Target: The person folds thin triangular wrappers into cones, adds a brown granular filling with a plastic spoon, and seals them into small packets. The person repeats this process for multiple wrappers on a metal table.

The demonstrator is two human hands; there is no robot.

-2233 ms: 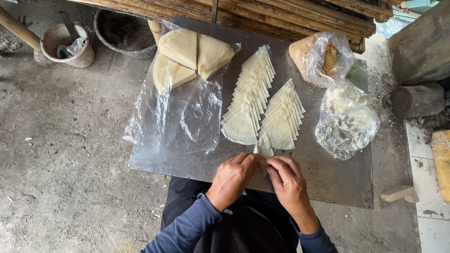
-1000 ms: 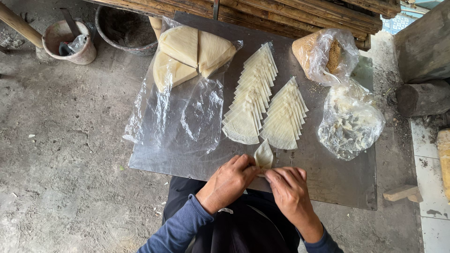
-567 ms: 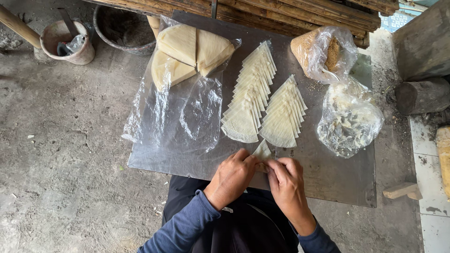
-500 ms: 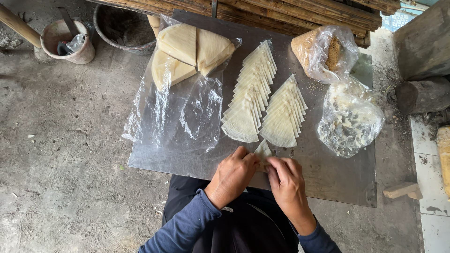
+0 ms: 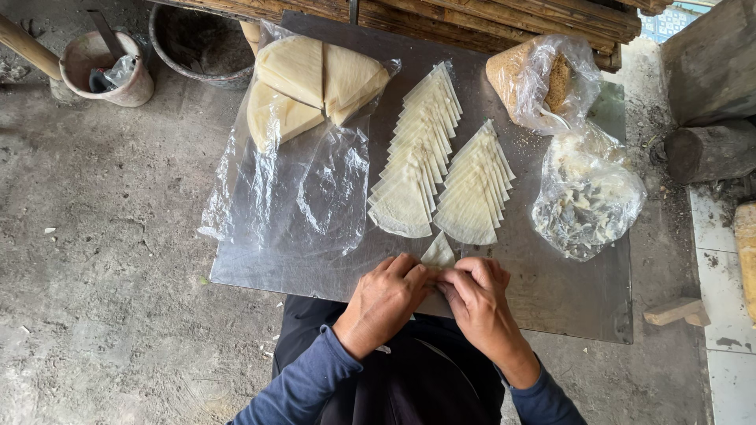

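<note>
Both hands meet at the near edge of a grey metal sheet (image 5: 567, 291). My left hand (image 5: 383, 297) and my right hand (image 5: 479, 295) pinch a small pale triangular wrapper (image 5: 438, 253) between their fingertips; only its pointed top shows above the fingers. Just beyond it lie two fanned rows of the same wedge-shaped wrappers, the left row (image 5: 417, 153) and the right row (image 5: 475, 189).
A clear plastic sheet (image 5: 307, 197) holds three large pale wedges (image 5: 315, 83) at the far left. A bag of brown crumbs (image 5: 543, 79) and a bag of pale filling (image 5: 587, 197) sit at the right. Two buckets (image 5: 106, 67) stand on the concrete floor. A wood block (image 5: 676, 311) lies nearby.
The wrapper was lifted upright between both hands about a second ago; now it is lower and mostly covered by the fingers. The hands stay together at the sheet's near edge.
</note>
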